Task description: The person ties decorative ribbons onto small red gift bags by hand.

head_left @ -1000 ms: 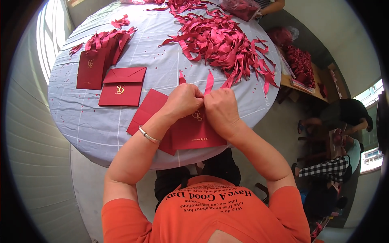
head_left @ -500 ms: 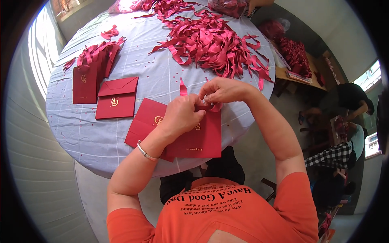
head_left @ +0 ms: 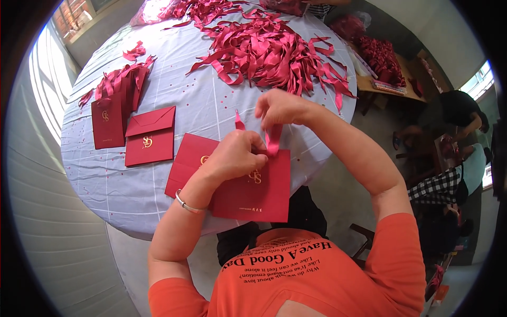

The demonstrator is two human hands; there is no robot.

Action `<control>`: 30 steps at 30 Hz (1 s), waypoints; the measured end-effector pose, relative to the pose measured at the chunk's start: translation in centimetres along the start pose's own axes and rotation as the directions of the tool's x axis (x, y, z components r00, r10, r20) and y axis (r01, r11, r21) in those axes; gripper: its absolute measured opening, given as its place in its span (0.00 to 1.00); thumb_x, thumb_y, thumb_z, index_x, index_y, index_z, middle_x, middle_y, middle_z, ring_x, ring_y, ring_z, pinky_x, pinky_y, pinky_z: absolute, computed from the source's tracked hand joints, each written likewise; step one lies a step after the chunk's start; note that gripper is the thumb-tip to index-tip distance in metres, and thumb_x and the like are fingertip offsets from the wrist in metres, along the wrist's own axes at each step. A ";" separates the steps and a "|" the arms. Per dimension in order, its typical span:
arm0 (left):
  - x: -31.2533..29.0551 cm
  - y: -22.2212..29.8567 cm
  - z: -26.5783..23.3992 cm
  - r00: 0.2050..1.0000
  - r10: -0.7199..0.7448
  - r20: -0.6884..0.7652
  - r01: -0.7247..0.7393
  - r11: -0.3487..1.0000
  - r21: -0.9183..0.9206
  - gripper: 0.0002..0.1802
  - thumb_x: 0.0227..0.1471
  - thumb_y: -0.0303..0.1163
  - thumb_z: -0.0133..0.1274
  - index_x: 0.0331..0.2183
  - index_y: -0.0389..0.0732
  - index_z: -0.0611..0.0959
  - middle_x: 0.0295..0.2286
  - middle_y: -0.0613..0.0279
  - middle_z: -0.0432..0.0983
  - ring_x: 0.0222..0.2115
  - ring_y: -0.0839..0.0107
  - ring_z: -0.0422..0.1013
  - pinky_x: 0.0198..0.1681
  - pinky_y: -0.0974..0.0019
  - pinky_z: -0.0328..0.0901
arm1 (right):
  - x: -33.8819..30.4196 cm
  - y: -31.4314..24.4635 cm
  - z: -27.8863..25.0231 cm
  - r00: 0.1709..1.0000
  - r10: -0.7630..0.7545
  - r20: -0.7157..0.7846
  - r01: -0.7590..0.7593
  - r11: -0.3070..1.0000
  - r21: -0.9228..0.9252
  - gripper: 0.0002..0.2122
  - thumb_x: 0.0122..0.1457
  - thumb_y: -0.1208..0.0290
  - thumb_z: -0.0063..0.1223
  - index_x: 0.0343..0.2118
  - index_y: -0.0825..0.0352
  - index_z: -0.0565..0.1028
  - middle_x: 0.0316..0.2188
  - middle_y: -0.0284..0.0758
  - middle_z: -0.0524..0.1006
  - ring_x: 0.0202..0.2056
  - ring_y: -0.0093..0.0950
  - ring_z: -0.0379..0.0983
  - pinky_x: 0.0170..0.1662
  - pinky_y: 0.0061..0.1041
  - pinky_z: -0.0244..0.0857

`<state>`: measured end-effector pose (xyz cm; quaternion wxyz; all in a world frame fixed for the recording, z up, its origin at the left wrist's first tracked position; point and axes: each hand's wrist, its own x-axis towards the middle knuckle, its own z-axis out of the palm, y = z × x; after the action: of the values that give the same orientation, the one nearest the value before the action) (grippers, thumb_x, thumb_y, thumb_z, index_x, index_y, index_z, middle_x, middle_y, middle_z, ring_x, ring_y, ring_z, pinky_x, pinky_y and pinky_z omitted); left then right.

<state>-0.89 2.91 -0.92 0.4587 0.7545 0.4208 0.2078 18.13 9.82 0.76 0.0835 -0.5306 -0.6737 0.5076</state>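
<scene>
A red paper bag (head_left: 251,198) with gold print lies at the table's near edge. My left hand (head_left: 237,153) is closed at the bag's upper edge, its fingertips pinched there. From that edge a pinkish-red ribbon (head_left: 273,141) rises to my right hand (head_left: 282,108), whose fingers are closed around its upper part. Another ribbon end (head_left: 239,122) sticks up behind my left hand. Partly beneath the bag and my left forearm rests a second red bag (head_left: 185,164). What exactly my left fingertips pinch is hidden.
A folded red bag (head_left: 150,145) lies to the left, beside a cluster of red bags with ribbons (head_left: 108,124). A large heap of ribbons (head_left: 274,53) covers the far middle of the tablecloth. Other people sit at the right; a wooden table (head_left: 401,79) stands there too.
My right hand has lifted up and away from my left hand, drawing the ribbon upright. My left hand stays near the bag's upper edge. The whole view has shifted slightly.
</scene>
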 end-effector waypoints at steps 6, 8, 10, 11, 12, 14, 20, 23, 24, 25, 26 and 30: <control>-0.1 0.1 0.3 0.999 0.002 0.042 -0.002 1.000 0.021 0.07 0.45 0.24 0.60 0.28 0.30 0.81 0.20 0.62 0.77 0.19 0.79 0.72 0.20 0.72 0.67 | 1.1 1.7 -1.5 0.894 -0.122 -0.430 0.083 0.991 -0.108 0.11 0.43 0.80 0.63 0.31 0.72 0.77 0.26 0.33 0.78 0.28 0.23 0.75 0.31 0.23 0.70; 0.0 0.0 0.5 0.999 -0.026 0.044 0.026 1.000 0.008 0.08 0.46 0.25 0.60 0.29 0.30 0.82 0.21 0.62 0.77 0.19 0.79 0.72 0.20 0.72 0.67 | 1.1 2.7 -1.7 0.877 -0.153 -0.456 0.101 0.986 -0.136 0.10 0.44 0.80 0.63 0.31 0.72 0.77 0.26 0.33 0.78 0.28 0.22 0.75 0.31 0.23 0.70; 0.0 -0.2 0.7 0.999 -0.012 0.038 0.013 0.999 -0.032 0.09 0.48 0.25 0.60 0.32 0.30 0.82 0.21 0.62 0.77 0.18 0.79 0.71 0.19 0.73 0.67 | 0.8 3.7 -1.8 0.859 -0.181 -0.479 0.116 0.980 -0.161 0.09 0.45 0.79 0.64 0.31 0.72 0.77 0.26 0.33 0.78 0.28 0.21 0.75 0.31 0.22 0.70; 0.1 -0.3 0.9 0.999 -0.009 0.038 0.010 0.999 -0.032 0.09 0.48 0.25 0.60 0.32 0.30 0.82 0.21 0.62 0.77 0.18 0.79 0.71 0.19 0.73 0.67 | 0.6 4.2 -1.8 0.843 -0.186 -0.505 0.158 0.982 -0.099 0.09 0.46 0.78 0.63 0.31 0.72 0.77 0.26 0.33 0.78 0.28 0.20 0.74 0.31 0.22 0.69; 0.1 -0.6 0.9 0.999 -0.025 0.042 0.028 0.997 -0.066 0.09 0.48 0.25 0.60 0.33 0.30 0.83 0.21 0.62 0.77 0.18 0.79 0.71 0.19 0.73 0.67 | 0.3 3.9 -1.6 0.828 -0.192 -0.527 0.204 0.978 -0.036 0.09 0.48 0.76 0.63 0.32 0.72 0.77 0.27 0.33 0.78 0.28 0.19 0.74 0.31 0.21 0.69; 0.0 -0.8 0.8 0.998 -0.042 0.044 0.047 0.994 -0.100 0.09 0.49 0.25 0.60 0.34 0.30 0.83 0.21 0.62 0.77 0.18 0.79 0.71 0.18 0.73 0.67 | -1.0 3.5 -0.9 0.794 -0.221 -0.567 0.217 0.973 -0.075 0.08 0.50 0.74 0.62 0.31 0.71 0.78 0.25 0.32 0.78 0.27 0.19 0.73 0.30 0.21 0.68; -0.1 -0.6 1.1 1.000 0.009 0.005 -0.009 1.000 0.025 0.10 0.50 0.26 0.59 0.36 0.32 0.84 0.22 0.62 0.79 0.16 0.80 0.70 0.18 0.73 0.67 | -5.3 3.4 0.5 0.796 -0.146 -0.587 0.043 0.982 -0.186 0.12 0.56 0.65 0.59 0.25 0.71 0.79 0.18 0.31 0.77 0.22 0.17 0.71 0.27 0.21 0.65; 0.0 -0.4 1.3 1.000 0.029 -0.003 -0.029 0.995 0.096 0.10 0.51 0.27 0.59 0.36 0.33 0.84 0.20 0.62 0.78 0.15 0.80 0.70 0.18 0.72 0.66 | -5.2 4.3 0.5 0.812 -0.096 -0.576 0.017 0.990 -0.142 0.15 0.56 0.62 0.59 0.22 0.71 0.79 0.16 0.31 0.76 0.21 0.17 0.71 0.26 0.21 0.64; 0.0 -0.5 1.3 0.999 0.033 0.001 -0.033 0.994 0.100 0.10 0.51 0.27 0.59 0.36 0.33 0.84 0.20 0.62 0.78 0.15 0.79 0.70 0.18 0.72 0.66 | -5.1 4.2 0.5 0.809 -0.099 -0.579 0.012 0.988 -0.152 0.16 0.56 0.61 0.60 0.22 0.71 0.79 0.16 0.31 0.77 0.21 0.17 0.71 0.26 0.21 0.64; 0.0 -0.6 1.2 0.999 0.037 0.005 -0.037 0.994 0.104 0.10 0.51 0.27 0.59 0.37 0.33 0.84 0.20 0.62 0.78 0.15 0.79 0.70 0.18 0.72 0.66 | -5.0 3.9 0.6 0.808 -0.100 -0.580 0.014 0.988 -0.151 0.16 0.56 0.61 0.60 0.22 0.71 0.79 0.16 0.31 0.77 0.21 0.17 0.71 0.26 0.21 0.64; -0.1 -0.5 1.2 0.999 0.038 0.005 -0.038 0.994 0.107 0.10 0.51 0.27 0.59 0.37 0.33 0.84 0.20 0.62 0.78 0.15 0.79 0.70 0.18 0.72 0.66 | -4.9 3.6 0.6 0.833 -0.034 -0.553 -0.034 0.993 -0.113 0.16 0.55 0.60 0.61 0.22 0.71 0.79 0.16 0.31 0.77 0.20 0.17 0.71 0.26 0.21 0.64; -0.1 -0.8 1.0 1.000 0.011 0.015 -0.012 0.998 0.069 0.11 0.50 0.28 0.59 0.37 0.33 0.84 0.20 0.61 0.78 0.15 0.78 0.71 0.18 0.72 0.66 | -4.9 2.1 0.4 0.933 0.119 -0.341 -0.144 0.988 -0.051 0.17 0.52 0.58 0.63 0.21 0.70 0.80 0.16 0.31 0.76 0.21 0.16 0.72 0.25 0.21 0.65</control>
<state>-0.57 2.46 -2.13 0.4342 0.7738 0.4202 0.1902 21.29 5.49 1.02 0.1433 -0.6561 -0.6310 0.3884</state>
